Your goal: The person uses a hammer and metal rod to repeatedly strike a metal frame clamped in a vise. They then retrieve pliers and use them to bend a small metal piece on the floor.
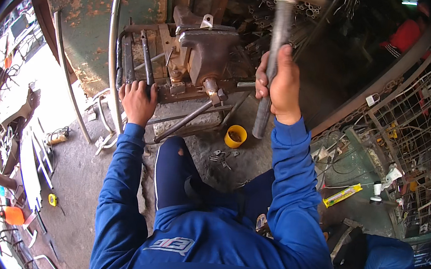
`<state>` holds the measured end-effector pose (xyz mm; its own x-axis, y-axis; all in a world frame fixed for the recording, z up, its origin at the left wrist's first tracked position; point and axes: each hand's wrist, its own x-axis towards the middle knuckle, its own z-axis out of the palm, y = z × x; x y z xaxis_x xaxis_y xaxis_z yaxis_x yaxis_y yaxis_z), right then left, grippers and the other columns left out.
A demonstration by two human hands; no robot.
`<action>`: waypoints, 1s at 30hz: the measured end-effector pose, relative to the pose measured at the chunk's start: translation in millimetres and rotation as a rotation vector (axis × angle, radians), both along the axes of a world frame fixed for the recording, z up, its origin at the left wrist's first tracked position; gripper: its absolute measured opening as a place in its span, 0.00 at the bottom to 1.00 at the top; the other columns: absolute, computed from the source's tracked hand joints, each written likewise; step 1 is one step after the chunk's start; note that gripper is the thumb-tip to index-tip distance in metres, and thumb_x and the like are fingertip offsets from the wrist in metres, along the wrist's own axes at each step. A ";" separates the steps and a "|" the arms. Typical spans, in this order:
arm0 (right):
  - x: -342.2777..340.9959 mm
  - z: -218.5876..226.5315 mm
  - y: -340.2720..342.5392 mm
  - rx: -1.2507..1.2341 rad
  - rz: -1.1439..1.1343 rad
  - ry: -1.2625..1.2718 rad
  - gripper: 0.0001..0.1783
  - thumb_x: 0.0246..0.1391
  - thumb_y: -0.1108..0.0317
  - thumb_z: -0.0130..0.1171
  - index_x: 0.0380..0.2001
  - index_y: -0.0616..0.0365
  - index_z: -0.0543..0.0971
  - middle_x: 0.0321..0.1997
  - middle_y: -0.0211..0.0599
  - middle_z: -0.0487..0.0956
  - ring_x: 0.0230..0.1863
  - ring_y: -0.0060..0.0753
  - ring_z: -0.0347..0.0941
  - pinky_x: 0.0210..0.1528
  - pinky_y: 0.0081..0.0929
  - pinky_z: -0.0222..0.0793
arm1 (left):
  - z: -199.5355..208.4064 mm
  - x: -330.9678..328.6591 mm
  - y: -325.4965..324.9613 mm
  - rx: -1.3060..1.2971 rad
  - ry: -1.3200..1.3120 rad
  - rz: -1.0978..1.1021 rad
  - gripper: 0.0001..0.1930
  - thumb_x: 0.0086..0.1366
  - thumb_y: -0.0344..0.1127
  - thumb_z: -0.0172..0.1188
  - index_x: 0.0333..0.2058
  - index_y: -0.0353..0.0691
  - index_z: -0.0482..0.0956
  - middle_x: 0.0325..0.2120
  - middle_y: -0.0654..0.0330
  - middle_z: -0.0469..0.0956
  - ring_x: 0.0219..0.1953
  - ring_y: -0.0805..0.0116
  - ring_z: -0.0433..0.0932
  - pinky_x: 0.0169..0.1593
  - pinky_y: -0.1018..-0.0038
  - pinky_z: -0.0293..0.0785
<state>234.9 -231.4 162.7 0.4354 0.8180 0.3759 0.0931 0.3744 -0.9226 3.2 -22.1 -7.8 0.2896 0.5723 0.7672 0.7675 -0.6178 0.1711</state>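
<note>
Hammer raised right of vise

The hammer is gripped in the right hand. The left hand is placed with fingers bent at the near end of a dark bar; whether the bar is gripped cannot be told. A small metal tab is seen upright atop the vise. Nearer, on the floor, a yellow cup is partly filled with brownish matter, too small to identify.

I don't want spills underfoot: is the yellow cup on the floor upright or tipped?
Upright: the yellow cup stands on the floor, its open mouth facing up and brownish contents showing inside.
</note>
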 end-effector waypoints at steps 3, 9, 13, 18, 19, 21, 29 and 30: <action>3.0 3.8 -2.7 0.376 -0.045 0.084 0.38 0.58 0.28 0.37 0.27 0.58 0.69 0.13 0.29 0.65 0.11 0.22 0.61 0.14 0.21 0.58 | 0.4 4.3 2.4 0.003 -0.012 0.045 0.14 0.63 0.46 0.55 0.30 0.41 0.76 0.30 0.56 0.75 0.41 0.55 0.73 0.58 0.58 0.59; -4.1 -15.2 44.7 -0.514 -0.303 -0.530 0.37 0.57 0.30 0.45 0.15 0.55 0.72 0.12 0.29 0.69 0.13 0.27 0.68 0.17 0.25 0.59 | 0.2 2.3 1.3 0.008 0.002 0.027 0.15 0.62 0.47 0.54 0.29 0.40 0.76 0.30 0.55 0.74 0.41 0.54 0.72 0.58 0.57 0.59; -10.3 4.0 14.9 -0.047 -0.021 -0.300 0.31 0.61 0.37 0.48 0.24 0.58 0.70 0.14 0.26 0.66 0.11 0.16 0.59 0.13 0.19 0.55 | -1.1 -4.0 1.8 -0.007 0.032 -0.014 0.16 0.63 0.48 0.54 0.29 0.40 0.75 0.30 0.54 0.74 0.41 0.53 0.72 0.57 0.57 0.59; -24.8 19.0 0.5 0.360 -0.115 -0.273 0.35 0.60 0.33 0.40 0.23 0.57 0.69 0.14 0.28 0.66 0.13 0.18 0.61 0.16 0.18 0.56 | -1.3 -3.9 2.4 -0.025 0.003 -0.006 0.16 0.62 0.48 0.56 0.28 0.39 0.74 0.30 0.53 0.74 0.41 0.52 0.72 0.56 0.57 0.59; -26.8 14.8 6.3 0.440 -0.091 -0.137 0.32 0.61 0.37 0.44 0.21 0.57 0.70 0.13 0.26 0.66 0.14 0.18 0.61 0.17 0.17 0.56 | -0.2 -3.6 2.0 0.002 -0.002 -0.014 0.16 0.62 0.48 0.56 0.28 0.39 0.74 0.30 0.53 0.74 0.41 0.52 0.72 0.56 0.57 0.59; -29.6 -2.1 25.5 0.192 -0.239 -0.124 0.34 0.60 0.34 0.44 0.20 0.56 0.70 0.13 0.27 0.66 0.12 0.19 0.62 0.14 0.20 0.57 | 2.2 -3.8 1.6 -0.039 0.006 -0.014 0.17 0.62 0.48 0.55 0.29 0.39 0.74 0.31 0.53 0.74 0.42 0.51 0.72 0.56 0.57 0.59; -2.0 -0.3 4.5 0.091 -0.078 -0.012 0.33 0.61 0.33 0.40 0.26 0.55 0.68 0.13 0.27 0.65 0.10 0.19 0.60 0.12 0.20 0.57 | 3.3 -4.6 0.4 -0.071 0.021 -0.032 0.16 0.62 0.48 0.55 0.29 0.38 0.74 0.31 0.52 0.74 0.42 0.51 0.72 0.57 0.56 0.59; -3.2 3.5 3.6 0.145 -0.134 0.029 0.33 0.61 0.32 0.39 0.27 0.55 0.68 0.13 0.28 0.65 0.10 0.19 0.61 0.13 0.20 0.58 | 2.8 -3.6 0.9 -0.096 0.021 -0.029 0.16 0.62 0.48 0.55 0.29 0.39 0.74 0.31 0.53 0.74 0.42 0.52 0.72 0.57 0.57 0.59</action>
<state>231.7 -227.9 166.2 0.5490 0.6900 0.4717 0.1256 0.4898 -0.8627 -0.4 -21.3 -5.0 0.3223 0.6337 0.7032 0.7535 -0.6214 0.2147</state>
